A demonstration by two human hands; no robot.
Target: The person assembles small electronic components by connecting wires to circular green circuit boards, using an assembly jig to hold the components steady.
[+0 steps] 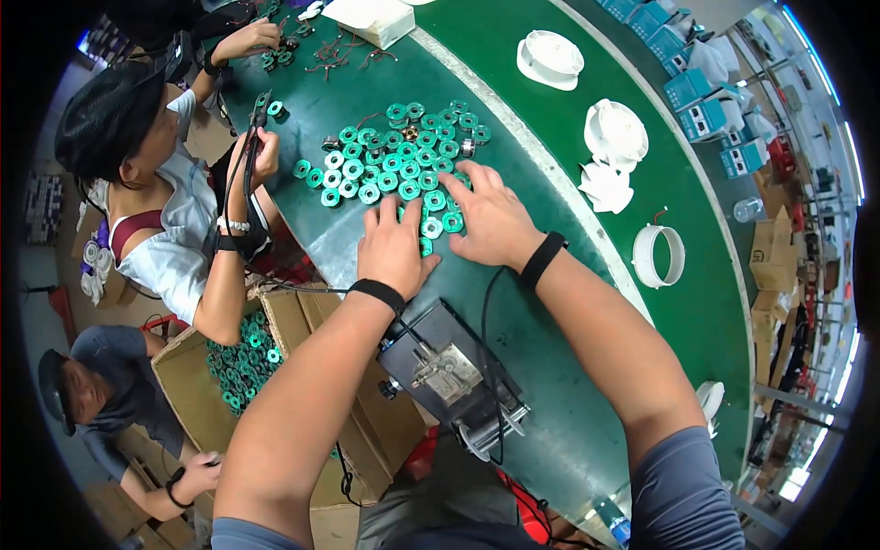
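Observation:
Many small green ring-shaped motor stators [409, 170], each with a hole in the middle, lie close together on the green table; a few show copper or silvery windings. My left hand [392, 246] rests at the near edge of this cluster, its fingers stretched out and touching the closest pieces. On the right side of the cluster, my right hand [495, 218] lies with fingers spread, thumb and fingertips against several stators. Between the two hands sit a few stators [432, 227]. Neither hand grips a piece. Black bands circle both wrists.
A small dark machine [449, 367] with a metal fixture and cable stands below my hands. Left of it, a cardboard box [302, 321] holds more stators. White round housings [616, 136] lie on the green conveyor [683, 192]. One co-worker [174, 183] holds a tool; another [119, 376] is lower left.

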